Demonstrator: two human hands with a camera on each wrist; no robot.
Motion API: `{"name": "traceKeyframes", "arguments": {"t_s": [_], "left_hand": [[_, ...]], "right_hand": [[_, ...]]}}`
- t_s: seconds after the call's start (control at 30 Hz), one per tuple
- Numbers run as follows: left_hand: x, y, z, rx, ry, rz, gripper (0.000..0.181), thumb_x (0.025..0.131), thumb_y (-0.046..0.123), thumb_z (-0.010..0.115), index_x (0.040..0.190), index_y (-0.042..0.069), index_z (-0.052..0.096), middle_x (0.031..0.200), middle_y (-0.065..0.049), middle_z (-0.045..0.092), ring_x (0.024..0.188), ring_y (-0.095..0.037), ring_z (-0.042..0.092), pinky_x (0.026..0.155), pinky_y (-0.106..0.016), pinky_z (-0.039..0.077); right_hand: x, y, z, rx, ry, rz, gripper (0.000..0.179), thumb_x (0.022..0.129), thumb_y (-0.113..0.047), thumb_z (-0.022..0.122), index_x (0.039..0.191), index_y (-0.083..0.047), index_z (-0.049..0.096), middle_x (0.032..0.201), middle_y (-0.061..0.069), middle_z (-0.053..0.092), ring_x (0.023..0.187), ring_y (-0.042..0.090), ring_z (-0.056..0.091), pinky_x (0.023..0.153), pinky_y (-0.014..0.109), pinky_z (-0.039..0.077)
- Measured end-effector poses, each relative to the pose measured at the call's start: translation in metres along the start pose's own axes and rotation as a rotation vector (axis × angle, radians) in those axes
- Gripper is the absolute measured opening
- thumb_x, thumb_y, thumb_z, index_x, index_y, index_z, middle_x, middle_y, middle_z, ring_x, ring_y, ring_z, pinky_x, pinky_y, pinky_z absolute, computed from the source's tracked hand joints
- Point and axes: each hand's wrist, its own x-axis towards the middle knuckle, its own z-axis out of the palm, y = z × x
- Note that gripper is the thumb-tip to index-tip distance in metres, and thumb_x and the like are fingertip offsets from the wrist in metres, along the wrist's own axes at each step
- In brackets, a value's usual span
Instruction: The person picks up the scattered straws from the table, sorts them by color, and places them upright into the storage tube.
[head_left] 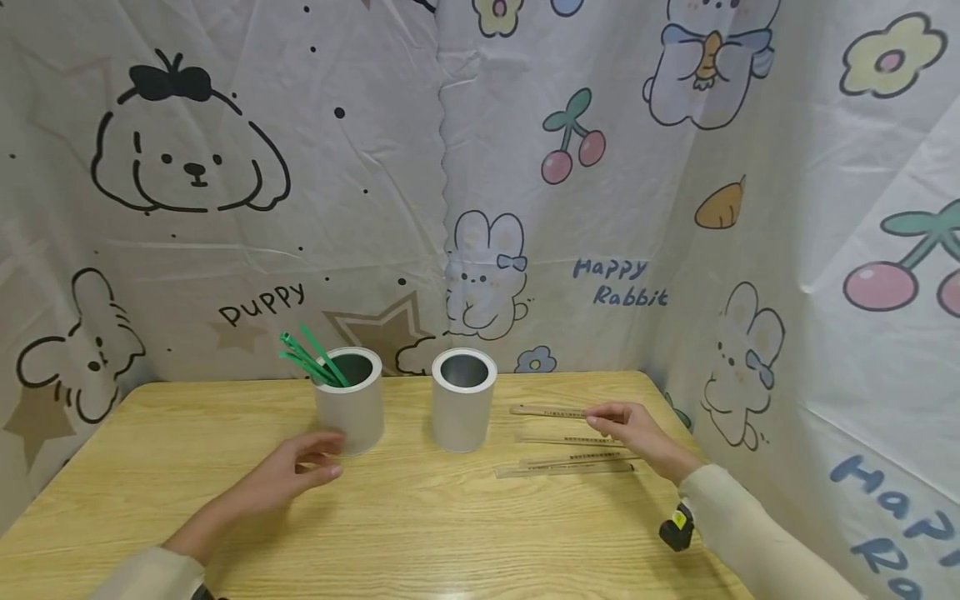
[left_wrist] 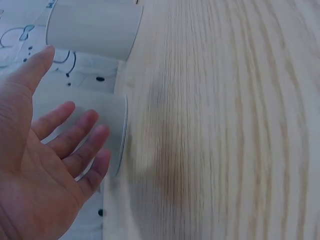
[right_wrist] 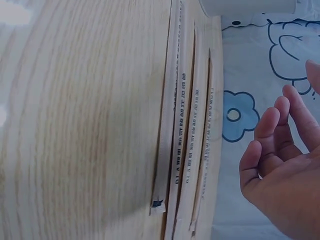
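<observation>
My left hand (head_left: 288, 475) hovers beside the left white cylindrical cup (head_left: 350, 421), its fingers relaxed and holding nothing. Several thin green sticks (head_left: 313, 365), like straws, lean out of that cup. In the left wrist view the fingers overlap the cup's wall (left_wrist: 114, 117); whether they touch it, I cannot tell. Over at the right, my right hand (head_left: 637, 433) is beside the farthest of several long, slim wrapped sticks (head_left: 551, 412) with dark printed lettering. Its fingers are loosely bent, with nothing between them in the right wrist view, apart from the wrapped sticks (right_wrist: 181, 130).
A second white cylindrical cup (head_left: 463, 412), dark inside, stands upright between the left cup and the wrapped sticks. All stand or lie on a wood-grain table (head_left: 420, 533). A printed cloth curtain (head_left: 390, 208) hangs along the table's back and right sides.
</observation>
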Motion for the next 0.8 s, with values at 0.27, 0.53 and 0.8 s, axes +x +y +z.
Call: {"name": "traceKeyframes", "arguments": {"t_s": [0.27,0.53,0.8], "left_hand": [[0.011,0.009,0.014,-0.013,-0.017,0.006,0.056,0.099,0.022,0.065,0.144,-0.006,0.047,0.143,-0.030,0.052,0.125,-0.048,0.054,0.091,-0.034,0.053],[0.022,0.019,0.026,-0.017,0.022,0.038,0.055,0.099,0.024,0.066,0.145,0.000,0.049,0.145,-0.026,0.053,0.129,-0.048,0.052,0.096,-0.049,0.050],[0.039,0.025,0.040,-0.056,0.026,0.034,0.057,0.099,0.024,0.066,0.149,0.004,0.046,0.148,-0.027,0.050,0.133,-0.049,0.048,0.100,-0.051,0.048]], "right_hand": [[-0.006,-0.004,-0.001,-0.055,-0.004,-0.070,0.042,0.100,-0.028,0.065,0.129,0.002,0.064,0.137,0.024,0.060,0.104,0.019,0.063,0.092,0.040,0.055],[-0.008,0.001,0.003,-0.082,-0.020,-0.087,0.038,0.100,-0.027,0.065,0.125,0.002,0.067,0.133,0.028,0.062,0.099,0.025,0.066,0.082,0.034,0.056],[-0.003,0.005,0.006,-0.073,-0.033,-0.114,0.039,0.100,-0.025,0.064,0.125,0.005,0.066,0.131,0.030,0.061,0.095,0.023,0.066,0.081,0.034,0.056]]}}
